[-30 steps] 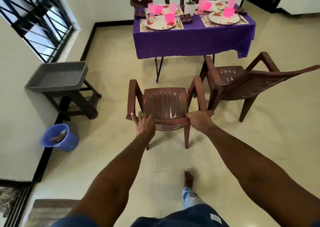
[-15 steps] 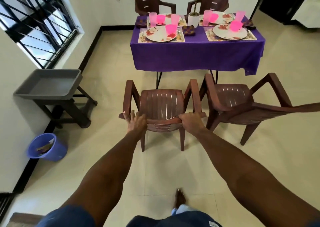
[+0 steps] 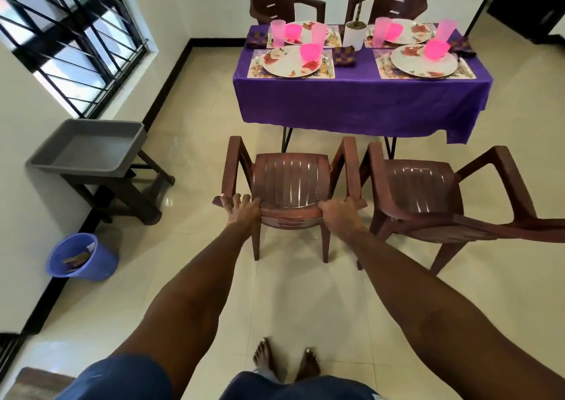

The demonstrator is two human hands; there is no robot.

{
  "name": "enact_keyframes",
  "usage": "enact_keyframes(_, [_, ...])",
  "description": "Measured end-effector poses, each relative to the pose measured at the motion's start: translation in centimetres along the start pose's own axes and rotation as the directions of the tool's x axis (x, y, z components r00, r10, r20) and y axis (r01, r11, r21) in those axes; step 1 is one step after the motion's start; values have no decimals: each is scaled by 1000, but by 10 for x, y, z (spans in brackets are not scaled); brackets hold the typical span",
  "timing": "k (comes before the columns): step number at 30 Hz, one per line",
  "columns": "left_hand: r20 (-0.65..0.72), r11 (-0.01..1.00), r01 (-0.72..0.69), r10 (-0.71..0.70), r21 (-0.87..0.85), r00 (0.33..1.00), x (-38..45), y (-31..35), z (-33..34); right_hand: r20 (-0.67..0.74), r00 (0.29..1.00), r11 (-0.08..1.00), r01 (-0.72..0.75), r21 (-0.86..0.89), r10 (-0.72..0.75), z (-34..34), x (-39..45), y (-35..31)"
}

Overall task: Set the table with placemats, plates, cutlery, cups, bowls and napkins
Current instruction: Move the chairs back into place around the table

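The person stands behind a brown plastic chair (image 3: 290, 182) and grips the top of its backrest, the left hand (image 3: 243, 211) curled over the left corner with fingers spread along the rim, the right hand (image 3: 337, 213) wrapped over the right corner. Far ahead, the table (image 3: 360, 103) under its purple cloth is already laid: floral plates (image 3: 287, 63) on placemats (image 3: 255, 69), pink cups (image 3: 277, 32), folded napkins (image 3: 345, 56) and a potted plant (image 3: 354, 31) in the middle; the cutlery is too small to make out clearly. To finish well, I would judge the chair should be pushed straight forward with even pressure from both hands, its armrests kept apart from the second chair (image 3: 428, 194) just to the right, and stopped short of the hanging cloth so nothing on the table is jolted. Compared with a second ago, the chair and the person have come closer to the table, and the grey tub (image 3: 88, 145) at the left now sits nearer alongside.
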State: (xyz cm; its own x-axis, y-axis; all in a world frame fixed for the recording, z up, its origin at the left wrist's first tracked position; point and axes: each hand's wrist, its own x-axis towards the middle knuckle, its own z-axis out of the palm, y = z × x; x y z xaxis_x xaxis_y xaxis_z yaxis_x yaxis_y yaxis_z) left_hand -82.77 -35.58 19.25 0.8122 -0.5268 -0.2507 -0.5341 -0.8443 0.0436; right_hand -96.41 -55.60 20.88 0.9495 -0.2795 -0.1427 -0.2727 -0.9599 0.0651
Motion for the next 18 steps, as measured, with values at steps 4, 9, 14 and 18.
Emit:
enact_keyframes(4, [-3,1000,-5,5,12,1000,3,-1,0,12,1000,1000,1,24,-1,1,2,0])
enact_keyframes(9, [30,1000,26,-25,-18,999,2,0,-1,14,1000,999,-23,40,23,1,1,-3])
enact_keyframes(14, [66,999,-12,14,-31,998,2,-8,-3,3,999,998,-41,53,41,3,-6,-9])
enact_keyframes(18, [73,1000,-11,13,-22,997,0,-10,-2,27,998,996,-54,67,52,6,-9,-13])
